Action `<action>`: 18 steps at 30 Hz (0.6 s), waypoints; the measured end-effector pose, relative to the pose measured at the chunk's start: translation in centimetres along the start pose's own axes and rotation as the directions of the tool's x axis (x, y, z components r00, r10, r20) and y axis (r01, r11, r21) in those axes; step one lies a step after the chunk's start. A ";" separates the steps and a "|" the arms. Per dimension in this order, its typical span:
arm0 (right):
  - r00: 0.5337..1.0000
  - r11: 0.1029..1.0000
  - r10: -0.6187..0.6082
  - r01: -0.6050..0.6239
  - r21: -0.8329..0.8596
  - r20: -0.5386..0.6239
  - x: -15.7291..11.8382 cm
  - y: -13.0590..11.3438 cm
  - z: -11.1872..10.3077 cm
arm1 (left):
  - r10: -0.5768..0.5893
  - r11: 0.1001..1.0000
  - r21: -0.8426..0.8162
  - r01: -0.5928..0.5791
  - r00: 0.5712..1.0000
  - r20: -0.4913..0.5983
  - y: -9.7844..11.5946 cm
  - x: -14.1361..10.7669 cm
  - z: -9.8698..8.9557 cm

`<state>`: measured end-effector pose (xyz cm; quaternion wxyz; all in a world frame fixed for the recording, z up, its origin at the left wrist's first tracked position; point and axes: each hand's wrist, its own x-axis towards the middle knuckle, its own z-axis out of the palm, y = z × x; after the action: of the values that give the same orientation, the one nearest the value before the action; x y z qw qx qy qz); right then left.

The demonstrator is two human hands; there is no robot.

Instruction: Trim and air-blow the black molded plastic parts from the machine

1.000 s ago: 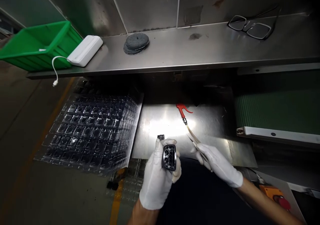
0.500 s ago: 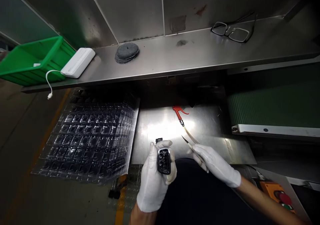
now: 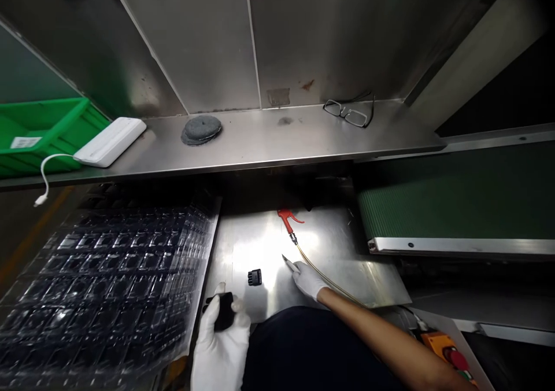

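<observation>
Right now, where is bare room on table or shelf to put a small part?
Bare metal shows on the table between the air hose and the green belt, and on the shelf between the grey pads and the glasses, around a stain. It is crowded at lower left, where the tray stack, left hand and black part sit close.

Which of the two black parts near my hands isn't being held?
The loose black part lying on the metal table, left of your right hand; the other black part is held in your left hand.
</observation>
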<state>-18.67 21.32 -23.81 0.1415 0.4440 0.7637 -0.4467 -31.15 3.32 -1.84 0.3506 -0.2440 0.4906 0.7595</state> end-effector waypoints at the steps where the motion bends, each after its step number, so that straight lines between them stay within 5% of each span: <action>1: 1.000 0.999 -0.023 0.022 -0.035 -0.007 0.2 -0.5 -0.2 | 0.019 1.000 -0.012 -0.019 1.000 0.005 0.0 -0.3 0.0; 6: 0.993 0.967 -0.092 0.071 -0.244 -0.077 1.3 -3.3 -2.6 | 0.218 0.955 0.211 -0.211 0.976 -0.013 -0.1 -3.1 0.2; 10: 0.971 0.933 -0.124 0.043 -0.357 -0.207 5.8 -6.1 -5.7 | 0.314 0.859 0.419 -0.293 0.949 0.020 0.4 -4.9 0.4; 14: 0.967 0.902 -0.032 -0.080 -0.424 -0.252 10.8 -8.1 -7.8 | 0.429 0.657 0.650 -0.382 0.898 0.093 1.3 -6.0 0.6; 18: 0.973 0.876 0.066 -0.162 -0.453 -0.219 13.3 -7.9 -7.8 | 0.505 0.576 0.716 -0.394 0.861 0.068 1.8 -6.5 0.5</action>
<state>-31.15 33.29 -23.20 0.1945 0.4830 0.8314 -0.1939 -28.47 1.41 4.05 0.1756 -0.0113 0.8128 0.5553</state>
